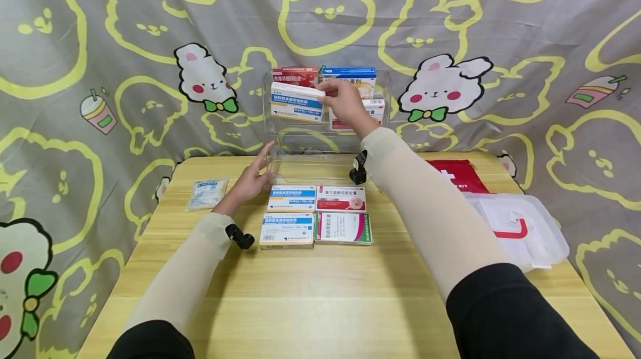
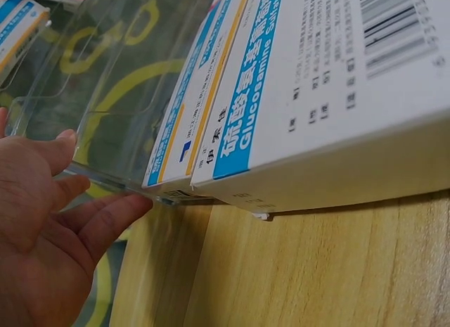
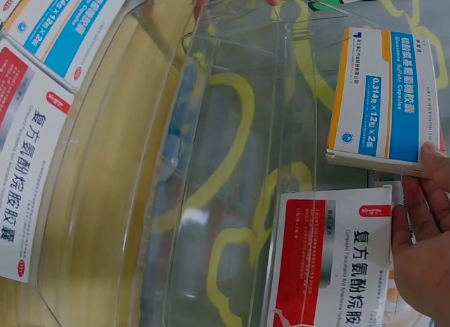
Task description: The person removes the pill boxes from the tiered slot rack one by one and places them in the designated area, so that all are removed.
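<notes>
My right hand [image 1: 345, 104] pinches the right end of a white, blue and orange glucosamine capsule box [image 1: 296, 104] at the upper tier of a clear plastic rack [image 1: 320, 142]. In the right wrist view this box [image 3: 385, 95] stands slightly tilted, with the thumb on its front. Beside it, a red and white medicine box [image 3: 330, 257] sits in the same tier. My left hand [image 1: 252, 181] rests against the rack's lower left side, its fingers extended. The left wrist view shows the fingers [image 2: 105, 225] at the rack's edge.
Behind are a red box [image 1: 292, 77] and a blue-topped box [image 1: 349, 74]. Several medicine boxes [image 1: 287, 231] lie before the rack in two rows. A clear packet [image 1: 207, 194] lies left; a red kit pouch [image 1: 463, 174] and translucent case [image 1: 543, 231] lie right.
</notes>
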